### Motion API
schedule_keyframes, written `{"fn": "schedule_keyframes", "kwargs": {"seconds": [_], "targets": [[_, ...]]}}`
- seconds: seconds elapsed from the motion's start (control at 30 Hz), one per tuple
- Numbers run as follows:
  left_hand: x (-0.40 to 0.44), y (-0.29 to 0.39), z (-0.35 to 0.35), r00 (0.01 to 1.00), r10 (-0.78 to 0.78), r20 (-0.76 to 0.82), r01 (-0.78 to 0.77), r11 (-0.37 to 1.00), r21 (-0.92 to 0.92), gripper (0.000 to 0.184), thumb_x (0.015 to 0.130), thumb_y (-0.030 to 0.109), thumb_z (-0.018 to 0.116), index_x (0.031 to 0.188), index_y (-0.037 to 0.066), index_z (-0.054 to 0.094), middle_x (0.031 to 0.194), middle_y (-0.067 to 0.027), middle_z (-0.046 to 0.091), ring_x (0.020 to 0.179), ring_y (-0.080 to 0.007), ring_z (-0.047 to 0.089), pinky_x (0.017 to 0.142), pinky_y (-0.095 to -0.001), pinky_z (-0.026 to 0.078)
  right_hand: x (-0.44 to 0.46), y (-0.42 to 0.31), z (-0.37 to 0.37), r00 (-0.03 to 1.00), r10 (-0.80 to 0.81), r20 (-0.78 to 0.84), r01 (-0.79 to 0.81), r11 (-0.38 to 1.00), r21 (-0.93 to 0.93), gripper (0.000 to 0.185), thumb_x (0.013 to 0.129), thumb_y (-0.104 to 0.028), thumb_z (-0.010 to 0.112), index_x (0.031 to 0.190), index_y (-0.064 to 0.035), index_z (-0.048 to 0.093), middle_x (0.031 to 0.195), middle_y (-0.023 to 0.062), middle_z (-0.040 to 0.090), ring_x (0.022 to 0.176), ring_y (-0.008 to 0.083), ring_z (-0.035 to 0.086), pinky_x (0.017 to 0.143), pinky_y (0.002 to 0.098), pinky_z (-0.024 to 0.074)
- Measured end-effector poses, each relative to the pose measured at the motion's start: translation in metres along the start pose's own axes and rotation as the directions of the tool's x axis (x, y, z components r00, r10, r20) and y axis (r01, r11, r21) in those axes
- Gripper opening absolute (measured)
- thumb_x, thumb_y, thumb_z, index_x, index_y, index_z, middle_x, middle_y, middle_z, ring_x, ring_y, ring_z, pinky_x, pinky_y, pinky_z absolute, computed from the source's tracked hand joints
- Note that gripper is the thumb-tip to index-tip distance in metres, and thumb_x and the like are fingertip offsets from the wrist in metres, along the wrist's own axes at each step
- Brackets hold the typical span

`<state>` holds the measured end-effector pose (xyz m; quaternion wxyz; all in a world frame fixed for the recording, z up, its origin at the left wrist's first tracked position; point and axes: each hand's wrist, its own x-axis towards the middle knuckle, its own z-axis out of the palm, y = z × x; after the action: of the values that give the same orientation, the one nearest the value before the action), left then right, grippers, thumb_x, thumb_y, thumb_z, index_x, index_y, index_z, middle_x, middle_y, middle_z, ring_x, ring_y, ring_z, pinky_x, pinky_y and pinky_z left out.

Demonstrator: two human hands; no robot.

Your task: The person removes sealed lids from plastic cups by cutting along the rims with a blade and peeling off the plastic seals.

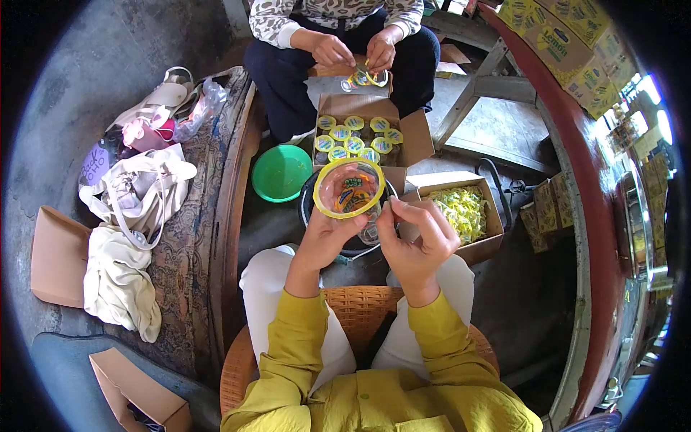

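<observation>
My left hand (324, 237) is wrapped round a clear plastic cup (349, 189) with a yellow rim and printed sides, its round top tilted towards me. Just right of the cup, my right hand (419, 237) has thumb and forefinger pressed together; whatever is between them is too small to make out. Beyond the cup, a cardboard box (414, 138) holds several cups with yellow-rimmed lids. Under my hands is a dark round container (308, 209), partly hidden. A box (484, 250) of yellow strips stands to the right.
A co-worker's hands (356, 54) hold another yellow-rimmed cup (364, 79) across from me. A green basin (281, 173) sits left of the boxes. Bags (137, 187) lie on a patterned bench at the left. A wooden stand (497, 86) and stacked cartons (554, 43) are at the right.
</observation>
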<state>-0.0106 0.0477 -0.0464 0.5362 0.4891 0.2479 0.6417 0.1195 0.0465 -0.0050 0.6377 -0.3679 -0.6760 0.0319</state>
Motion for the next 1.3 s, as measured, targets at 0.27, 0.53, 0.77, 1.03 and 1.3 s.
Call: {"fn": "schedule_keyframes", "kwargs": {"seconds": [0.27, 0.53, 0.77, 1.03, 1.3], "targets": [[0.000, 0.011, 0.006, 1.000, -0.016, -0.002, 0.016, 0.995, 0.102, 0.058, 0.074, 0.004, 0.064, 0.123, 0.001, 0.033, 0.117, -0.0085, 0.041, 0.111, -0.0169, 0.041, 0.094, -0.0295, 0.034, 0.003, -0.002, -0.001, 0.998, -0.067, -0.006, 0.066, 0.996, -0.061, 0.017, 0.058, 0.006, 0.067, 0.071, -0.0029, 0.061, 0.062, 0.0067, 0.057, 0.052, 0.0186, 0.055, 0.047, 0.0260, 0.0443], [-0.002, 0.013, 0.008, 0.994, -0.071, 0.081, 0.057, 0.986, 0.154, 0.057, 0.073, 0.003, 0.064, 0.122, 0.002, 0.035, 0.116, -0.0074, 0.043, 0.108, -0.0161, 0.044, 0.092, -0.0284, 0.036, 0.007, 0.003, -0.004, 0.997, -0.076, -0.006, 0.075, 0.993, -0.088, 0.019, 0.058, 0.006, 0.068, 0.074, -0.0024, 0.062, 0.062, 0.0070, 0.057, 0.053, 0.0194, 0.056, 0.047, 0.0255, 0.0440], [-0.003, 0.016, 0.013, 0.988, -0.146, 0.050, 0.144, 0.989, 0.044, 0.059, 0.074, 0.005, 0.065, 0.124, 0.002, 0.034, 0.116, -0.0072, 0.043, 0.107, -0.0163, 0.044, 0.092, -0.0289, 0.036, 0.008, 0.010, -0.006, 0.985, 0.172, -0.004, -0.170, 0.978, 0.125, 0.016, 0.061, 0.006, 0.069, 0.075, 0.0002, 0.062, 0.061, 0.0072, 0.058, 0.052, 0.0144, 0.057, 0.048, 0.0225, 0.0435], [0.000, 0.013, 0.003, 0.988, -0.150, -0.027, 0.151, 0.988, 0.040, 0.054, 0.075, 0.004, 0.062, 0.120, 0.003, 0.033, 0.114, -0.0089, 0.044, 0.108, -0.0181, 0.045, 0.089, -0.0292, 0.037, 0.008, 0.016, -0.007, 0.983, 0.184, 0.006, -0.183, 0.970, 0.157, 0.016, 0.061, 0.008, 0.066, 0.074, 0.0003, 0.062, 0.060, 0.0066, 0.058, 0.051, 0.0125, 0.057, 0.049, 0.0217, 0.0432], [0.003, 0.005, -0.005, 0.994, -0.044, -0.096, 0.055, 0.991, 0.124, 0.059, 0.073, -0.001, 0.064, 0.123, 0.002, 0.032, 0.118, -0.0092, 0.040, 0.110, -0.0165, 0.042, 0.092, -0.0291, 0.036, 0.000, 0.022, 0.000, 0.984, 0.169, 0.063, -0.177, 0.970, 0.169, 0.016, 0.062, 0.008, 0.066, 0.075, 0.0001, 0.063, 0.061, 0.0067, 0.058, 0.053, 0.0122, 0.058, 0.050, 0.0209, 0.0443]]}}
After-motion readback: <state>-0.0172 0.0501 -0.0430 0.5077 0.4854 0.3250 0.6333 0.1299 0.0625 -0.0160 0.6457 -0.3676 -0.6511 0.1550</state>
